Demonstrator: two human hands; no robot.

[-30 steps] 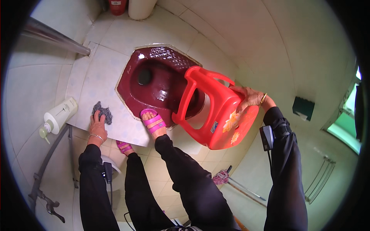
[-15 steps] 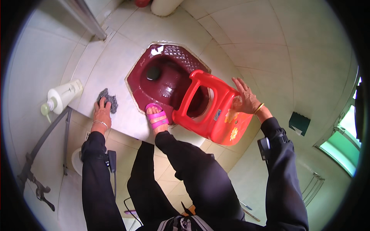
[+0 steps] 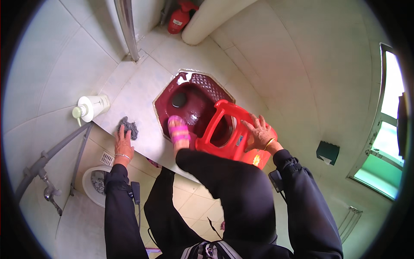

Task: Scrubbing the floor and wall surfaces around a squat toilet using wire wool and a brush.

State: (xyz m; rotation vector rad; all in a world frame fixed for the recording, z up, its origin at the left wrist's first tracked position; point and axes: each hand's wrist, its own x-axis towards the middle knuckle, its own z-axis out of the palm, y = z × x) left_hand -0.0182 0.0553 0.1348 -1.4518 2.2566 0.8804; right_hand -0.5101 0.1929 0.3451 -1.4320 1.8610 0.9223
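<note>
White tiled walls (image 3: 302,64), tiled floor (image 3: 189,203), bright window (image 3: 388,125) at right, daylight
</note>
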